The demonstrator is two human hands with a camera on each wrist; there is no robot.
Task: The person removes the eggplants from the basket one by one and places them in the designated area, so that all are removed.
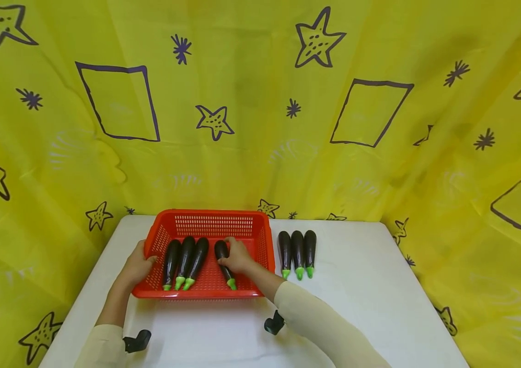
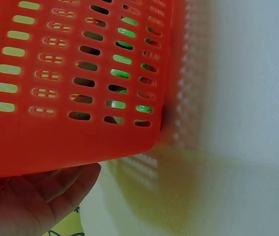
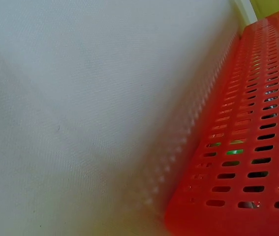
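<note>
A red perforated plastic basket (image 1: 202, 293) stands on the white table. Inside it, three dark eggplants (image 1: 185, 260) with green stems lie side by side at the left. My left hand (image 1: 138, 264) grips the basket's left rim, thumb over the edge; in the left wrist view its fingers (image 2: 75, 189) show against the outer wall. Within the basket's right half, my right hand (image 1: 238, 256) holds a single eggplant (image 1: 221, 250) between thumb and fingers, its green stem toward me. The right wrist view shows only the basket's outer wall (image 3: 247, 162), with the hand out of sight.
Three more eggplants (image 1: 297, 253) lie in a row on the white table (image 1: 357, 296), just right of the basket. A yellow curtain (image 1: 251, 168) with drawn stars and boxes surrounds the table at the back and sides. Each wrist carries a black strap mount (image 1: 275, 323).
</note>
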